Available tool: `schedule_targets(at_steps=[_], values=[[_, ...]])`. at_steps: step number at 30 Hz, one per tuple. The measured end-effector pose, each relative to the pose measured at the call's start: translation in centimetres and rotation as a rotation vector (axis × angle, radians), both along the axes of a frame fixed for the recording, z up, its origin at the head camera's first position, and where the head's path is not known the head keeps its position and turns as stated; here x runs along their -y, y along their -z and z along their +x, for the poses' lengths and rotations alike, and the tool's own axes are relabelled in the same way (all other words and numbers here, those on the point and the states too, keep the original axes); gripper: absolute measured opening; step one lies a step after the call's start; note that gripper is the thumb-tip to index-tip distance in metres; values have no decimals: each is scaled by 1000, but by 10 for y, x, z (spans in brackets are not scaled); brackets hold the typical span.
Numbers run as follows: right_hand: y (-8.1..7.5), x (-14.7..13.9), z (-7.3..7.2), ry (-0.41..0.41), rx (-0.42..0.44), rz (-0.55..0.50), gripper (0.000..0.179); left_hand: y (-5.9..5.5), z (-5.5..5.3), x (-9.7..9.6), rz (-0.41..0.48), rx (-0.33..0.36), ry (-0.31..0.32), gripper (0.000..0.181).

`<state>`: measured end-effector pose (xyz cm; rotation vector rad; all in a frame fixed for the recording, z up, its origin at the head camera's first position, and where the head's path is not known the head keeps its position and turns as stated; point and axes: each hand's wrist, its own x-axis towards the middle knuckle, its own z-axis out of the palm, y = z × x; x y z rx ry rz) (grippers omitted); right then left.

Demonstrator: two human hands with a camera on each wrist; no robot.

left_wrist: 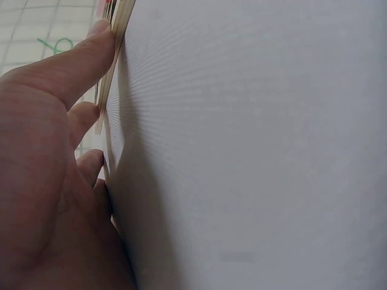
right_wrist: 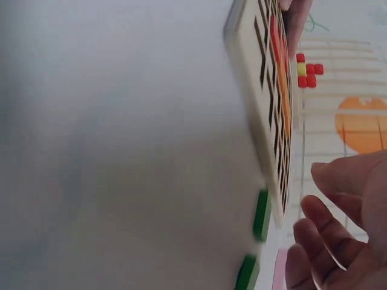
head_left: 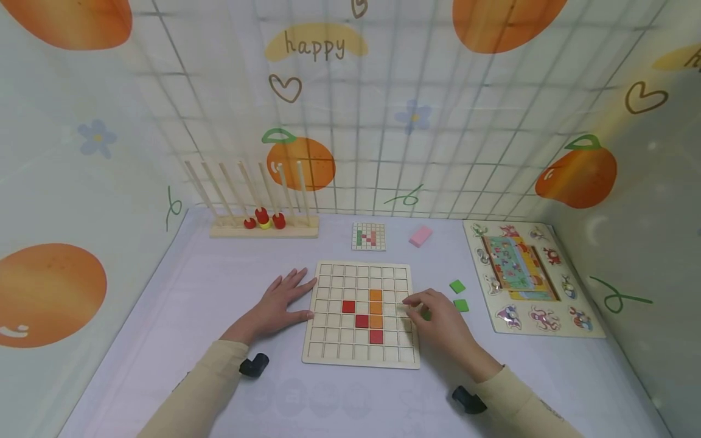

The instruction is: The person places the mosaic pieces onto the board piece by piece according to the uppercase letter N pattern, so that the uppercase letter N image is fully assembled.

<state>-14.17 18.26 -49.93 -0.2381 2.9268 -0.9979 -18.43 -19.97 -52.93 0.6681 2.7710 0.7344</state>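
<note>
A square wooden grid board lies on the table, with red tiles and a column of orange tiles in its squares. My left hand is spread flat at its left side, thumb and index finger touching the edge. Over the right edge hovers my right hand, fingers loosely bent. In the right wrist view its thumb and fingers stand apart, with nothing seen between them. Some green shows under that hand. Two green tiles lie to its right.
A small printed pattern card and a pink block lie behind the board. At the back left stands a wooden peg rack with red and yellow beads. A sea-animal puzzle board lies at right.
</note>
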Motion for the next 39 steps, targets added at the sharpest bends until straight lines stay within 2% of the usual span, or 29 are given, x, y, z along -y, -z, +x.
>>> schedule_targets(at_steps=[7,12,18,25,34,39], values=[[3,-27,3,-1,-55,35,23,0,0,0,-7,6,-3,82],[8,-37,4,-17,-57,52,28,0,0,0,-9,10,-4,82],[11,-38,3,-28,-43,66,34,-1,0,0,-5,8,-3,81],[10,-36,4,-12,-17,81,26,-1,0,-1,-8,5,1,82],[15,-40,4,-25,-52,119,24,-1,0,-1,-9,8,0,82],[14,-42,4,-19,-33,119,23,-1,0,-1,-9,12,1,82]])
